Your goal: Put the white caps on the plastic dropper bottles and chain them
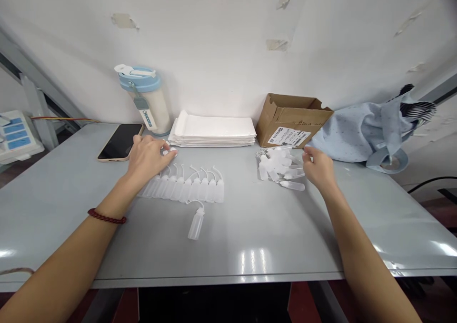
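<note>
The light is bright and soft; glare streaks shine on the glossy surface [246, 228], and the outer edges look stretched

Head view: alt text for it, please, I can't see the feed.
Left hand touching small white pieces near the left end of a row of small translucent bottles; right hand beside a loose pile of similar bottles. A single bottle lies nearer the camera. Farther back: phone, tumbler, white stack, cardboard box, blue bag.
</note>
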`<state>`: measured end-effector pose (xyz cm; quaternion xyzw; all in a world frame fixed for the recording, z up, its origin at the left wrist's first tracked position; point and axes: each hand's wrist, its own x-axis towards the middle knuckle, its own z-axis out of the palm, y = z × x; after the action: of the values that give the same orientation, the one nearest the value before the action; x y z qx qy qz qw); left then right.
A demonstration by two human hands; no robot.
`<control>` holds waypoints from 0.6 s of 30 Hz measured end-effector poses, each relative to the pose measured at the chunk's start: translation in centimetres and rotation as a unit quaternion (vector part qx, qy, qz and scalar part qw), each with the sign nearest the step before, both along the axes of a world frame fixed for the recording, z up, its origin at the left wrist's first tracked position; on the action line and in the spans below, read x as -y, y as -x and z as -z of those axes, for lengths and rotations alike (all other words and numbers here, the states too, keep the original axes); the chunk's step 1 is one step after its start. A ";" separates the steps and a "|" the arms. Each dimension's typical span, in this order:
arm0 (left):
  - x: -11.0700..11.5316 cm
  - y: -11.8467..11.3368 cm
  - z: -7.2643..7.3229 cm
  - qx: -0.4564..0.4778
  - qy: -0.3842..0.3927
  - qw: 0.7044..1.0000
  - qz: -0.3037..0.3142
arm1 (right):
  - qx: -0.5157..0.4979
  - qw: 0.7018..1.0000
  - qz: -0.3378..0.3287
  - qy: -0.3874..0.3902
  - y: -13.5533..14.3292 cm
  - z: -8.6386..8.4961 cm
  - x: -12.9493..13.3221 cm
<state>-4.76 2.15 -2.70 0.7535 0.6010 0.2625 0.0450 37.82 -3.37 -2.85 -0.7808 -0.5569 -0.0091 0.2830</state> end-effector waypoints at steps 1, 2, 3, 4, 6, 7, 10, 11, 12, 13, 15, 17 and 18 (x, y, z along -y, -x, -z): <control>0.2 -0.1 -0.2 -0.027 0.000 1.000 -0.002 | 0.014 0.999 -0.001 -0.033 0.4 -0.1 0.1; 0.3 -0.2 -0.3 -0.057 0.000 0.998 -0.005 | 0.030 0.997 -0.004 -0.076 0.9 -0.2 0.3; 0.4 -0.3 -0.3 -0.086 0.001 0.996 -0.007 | 0.046 0.991 -0.014 -0.124 1.6 -0.3 0.6; 0.4 -0.4 -0.2 -0.107 0.002 0.994 -0.009 | 0.058 0.984 -0.033 -0.168 2.5 -0.4 0.9; 0.2 -0.5 0.1 -0.132 0.004 0.991 -0.013 | 0.070 0.966 -0.102 -0.226 4.7 -0.5 1.8; 0.1 -0.6 0.3 -0.140 0.003 0.990 -0.018 | 0.066 0.957 -0.151 -0.236 6.0 -0.5 2.3; -0.3 -0.9 0.9 -0.146 -0.006 0.989 -0.034 | 0.021 0.936 -0.291 -0.194 10.0 -0.2 4.2; -0.4 -1.0 0.9 -0.139 -0.010 0.990 -0.038 | 0.006 0.928 -0.335 -0.163 11.2 0.0 4.7; -0.3 -1.2 0.8 -0.125 -0.010 0.991 -0.041 | -0.008 0.916 -0.379 -0.134 12.2 0.1 5.2; -0.2 -1.5 0.6 -0.100 -0.004 0.994 -0.043 | -0.018 0.904 -0.414 -0.103 13.1 0.3 5.6; 0.3 -2.0 -0.1 -0.034 0.023 0.998 -0.047 | -0.034 0.888 -0.457 -0.035 14.1 0.4 6.0; 1.0 -2.6 -0.9 0.025 0.048 0.997 -0.052 | -0.052 0.879 -0.473 0.034 14.4 0.4 5.9; 1.4 -3.0 -1.3 0.041 0.054 0.996 -0.054 | -0.058 0.877 -0.473 0.063 14.4 0.4 5.7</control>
<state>-1.79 0.77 -1.42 0.7047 0.6520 0.2625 0.0964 23.42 -9.07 -3.24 -0.4400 -0.8418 0.2063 0.2352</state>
